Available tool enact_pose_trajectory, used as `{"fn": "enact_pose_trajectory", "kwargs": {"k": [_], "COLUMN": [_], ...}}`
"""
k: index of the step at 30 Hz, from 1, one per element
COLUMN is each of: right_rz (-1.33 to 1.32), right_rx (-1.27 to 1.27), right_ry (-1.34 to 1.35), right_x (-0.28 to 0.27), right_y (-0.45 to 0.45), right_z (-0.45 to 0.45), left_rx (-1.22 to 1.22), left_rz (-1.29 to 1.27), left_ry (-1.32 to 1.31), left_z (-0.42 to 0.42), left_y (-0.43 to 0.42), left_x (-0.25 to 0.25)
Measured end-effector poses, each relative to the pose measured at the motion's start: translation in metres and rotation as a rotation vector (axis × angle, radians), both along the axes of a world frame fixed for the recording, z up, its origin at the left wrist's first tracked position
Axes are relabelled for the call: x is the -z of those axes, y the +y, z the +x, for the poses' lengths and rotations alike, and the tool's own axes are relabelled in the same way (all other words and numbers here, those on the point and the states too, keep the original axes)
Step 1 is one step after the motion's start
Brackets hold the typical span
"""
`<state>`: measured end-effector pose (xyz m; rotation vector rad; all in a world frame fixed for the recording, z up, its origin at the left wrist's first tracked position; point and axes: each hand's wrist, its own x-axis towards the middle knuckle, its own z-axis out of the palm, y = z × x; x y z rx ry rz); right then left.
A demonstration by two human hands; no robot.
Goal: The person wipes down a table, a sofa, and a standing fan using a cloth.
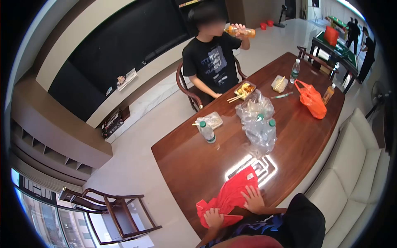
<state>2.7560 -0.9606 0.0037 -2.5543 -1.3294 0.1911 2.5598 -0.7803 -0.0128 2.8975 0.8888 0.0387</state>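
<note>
A crumpled red cloth [231, 191], with a small white label near its upper corner, lies on the near end of the brown wooden table [182, 165]. My left hand [214, 218] rests on the cloth's lower left part, fingers apart. On its right edge lies my right hand [253, 199], its fingers spread flat. Neither hand grips anything visible. Light reflects off the tabletop just beyond the cloth.
Clear plastic bags [258, 120] with bottles lie mid-table. Nearby are a bottle [207, 132], food containers [245, 90], and an orange bag [311, 100]. A seated person [211, 62] drinks across the table. A sofa [331, 182] stands right, a chair [118, 215] left.
</note>
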Motion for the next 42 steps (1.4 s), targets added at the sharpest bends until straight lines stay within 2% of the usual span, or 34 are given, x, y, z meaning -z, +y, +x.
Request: {"fn": "enact_pose_trajectory", "kwargs": {"k": [3,5,7,10,13,15,16,18,20,23,27,29,31,33,35,37,39,42], "right_rz": [0.006,0.101,0.05,0.121,0.19,0.086,0.03,-0.052,-0.098,-0.114,-0.243,-0.097,-0.037,0.029,0.043,-0.036,-0.066,-0.029], "right_rx": [-0.065,-0.311,-0.507,-0.519,-0.321,-0.264,-0.27,-0.281,-0.316,-0.335,-0.259,-0.283,-0.302,-0.274,-0.233,-0.257,-0.271,-0.3], "right_ry": [-0.02,-0.03,-0.102,-0.095,-0.021,-0.028,-0.016,0.002,0.078,0.06,0.023,0.029,0.042,-0.01,-0.018,-0.025,-0.04,-0.016], "right_x": [0.018,0.027,0.022,0.026,0.026,0.022,0.019,0.006,-0.006,-0.002,-0.014,0.002,0.021,0.022,0.025,0.022,0.024,0.019], "right_y": [0.075,0.121,0.156,0.171,0.151,0.119,0.095,0.046,-0.002,-0.037,0.009,0.058,0.118,0.167,0.196,0.198,0.176,0.122], "right_z": [0.023,0.044,0.059,0.061,0.041,0.016,0.006,0.014,0.008,0.014,-0.003,-0.002,0.006,0.017,0.021,0.019,0.023,0.001], "left_rx": [0.067,0.04,0.033,0.024,-0.06,-0.092,-0.124,-0.081,-0.109,-0.148,-0.137,-0.087,-0.141,-0.173,-0.296,-0.414,-0.401,-0.245], "left_rz": [0.085,0.095,0.08,0.053,0.044,0.089,0.014,0.173,0.001,-0.034,-0.013,0.003,0.071,0.248,0.188,0.211,0.121,0.092], "left_ry": [-0.057,-0.102,-0.139,-0.143,-0.135,-0.095,-0.067,-0.077,0.049,0.027,0.03,0.027,-0.005,-0.066,-0.052,-0.052,-0.027,-0.02], "left_z": [0.021,0.033,0.043,0.04,0.048,0.042,0.034,0.009,-0.013,-0.016,0.002,0.017,0.038,0.061,0.087,0.111,0.109,0.082], "left_y": [0.052,0.083,0.094,0.103,0.084,0.064,0.045,-0.005,-0.061,-0.088,-0.057,-0.024,0.022,0.073,0.116,0.124,0.108,0.073], "left_x": [0.002,0.005,0.007,-0.001,0.001,-0.006,-0.007,0.011,0.009,0.006,0.008,0.008,0.011,0.012,0.009,0.003,0.004,-0.008]}}
